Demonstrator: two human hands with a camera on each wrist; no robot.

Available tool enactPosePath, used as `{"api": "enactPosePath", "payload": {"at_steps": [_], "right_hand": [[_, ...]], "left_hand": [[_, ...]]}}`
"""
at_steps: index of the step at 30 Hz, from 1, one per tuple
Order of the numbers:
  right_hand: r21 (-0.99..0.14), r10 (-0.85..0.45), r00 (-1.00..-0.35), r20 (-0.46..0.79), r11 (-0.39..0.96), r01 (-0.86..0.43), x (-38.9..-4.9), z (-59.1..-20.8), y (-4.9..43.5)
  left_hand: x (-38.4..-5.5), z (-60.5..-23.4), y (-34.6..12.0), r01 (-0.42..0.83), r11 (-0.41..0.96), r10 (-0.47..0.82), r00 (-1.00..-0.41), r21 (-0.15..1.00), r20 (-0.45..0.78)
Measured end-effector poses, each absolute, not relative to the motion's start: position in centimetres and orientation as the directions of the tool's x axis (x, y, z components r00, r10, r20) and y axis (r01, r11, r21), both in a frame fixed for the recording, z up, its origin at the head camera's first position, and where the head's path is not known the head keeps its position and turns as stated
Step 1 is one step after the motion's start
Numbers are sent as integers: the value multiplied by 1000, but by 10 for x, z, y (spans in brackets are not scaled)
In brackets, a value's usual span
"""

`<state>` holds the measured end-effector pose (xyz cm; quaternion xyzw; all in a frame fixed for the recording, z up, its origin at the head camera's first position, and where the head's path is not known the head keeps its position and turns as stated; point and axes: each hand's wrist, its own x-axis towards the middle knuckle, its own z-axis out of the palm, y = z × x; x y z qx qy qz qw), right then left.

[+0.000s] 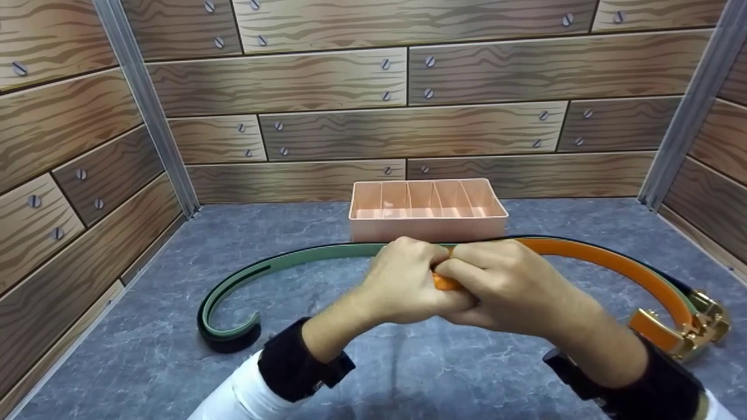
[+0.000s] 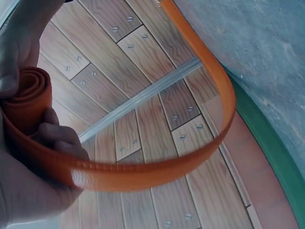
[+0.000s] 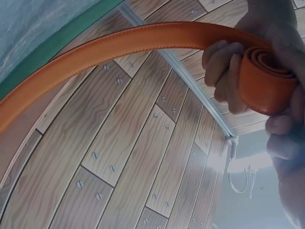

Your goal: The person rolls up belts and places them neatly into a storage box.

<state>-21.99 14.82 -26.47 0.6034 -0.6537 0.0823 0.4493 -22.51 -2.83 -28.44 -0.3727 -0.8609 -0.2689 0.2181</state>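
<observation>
In front of the tray (image 1: 429,229), left hand (image 1: 411,283) and right hand (image 1: 508,286) grip the coiled end of the orange belt (image 1: 604,255), which sweeps round to gold fittings (image 1: 713,324) right of the tray. The green belt (image 1: 315,254) lies just before the tray, tip curling to its left.

A blue-grey counter (image 1: 146,356) with a marbled surface. Near the middle of its far edge sits an open pink box (image 1: 429,230) divided into five narrow compartments. In front of the box, a green belt (image 1: 327,252) with a black outer face stands on edge in a wide arc, its tip curled towards the counter's left side. Near the right edge, part of an orange belt (image 1: 583,251) curves inside the green one, with gold buckles (image 1: 709,318) clustered there.
</observation>
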Motion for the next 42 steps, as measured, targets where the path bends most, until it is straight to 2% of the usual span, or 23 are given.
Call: {"api": "enactPosePath", "payload": {"at_steps": [4,8,10,12,15,19,22,25,29,32,35,37,39,42], "right_hand": [[360,-657,146,739,201,-911,-223,-262,149],[276,-572,151,806,137,-952,-226,-261,147],[231,-539,141,830,103,-967,-226,-262,146],[203,-528,133,839,77,-976,-227,-263,145],[205,-563,121,818,88,-975,-225,-263,147],[342,-667,127,734,201,-918,-222,-262,149],[416,-708,136,693,238,-878,-221,-263,148],[386,-695,140,706,212,-898,-223,-264,146],[298,-646,147,749,131,-946,-227,-262,145],[218,-613,135,778,63,-974,-229,-260,146],[117,-583,100,806,-8,-993,-230,-258,148],[57,-576,74,814,-48,-997,-230,-257,150],[38,-587,63,807,-54,-998,-228,-257,151],[124,-641,79,763,25,-992,-224,-256,152]], "left_hand": [[-229,-283,-30,813,480,565,-575,330,592],[-234,-282,-35,810,241,635,-548,535,544],[-235,-283,-37,752,109,686,-530,650,499],[-235,-283,-37,706,50,720,-516,707,464],[-234,-282,-37,729,134,702,-548,672,455],[-230,-281,-32,766,469,596,-642,441,482],[-227,-281,-29,733,596,557,-671,327,489],[-225,-281,-28,749,582,578,-656,318,486],[-226,-280,-31,777,488,614,-630,398,476],[-229,-280,-33,796,345,651,-584,497,484],[-232,-281,-34,786,143,714,-503,601,488],[-233,-281,-33,771,65,737,-465,634,490],[-232,-281,-33,777,67,734,-463,626,496],[-229,-280,-33,821,271,671,-535,502,513]]}}
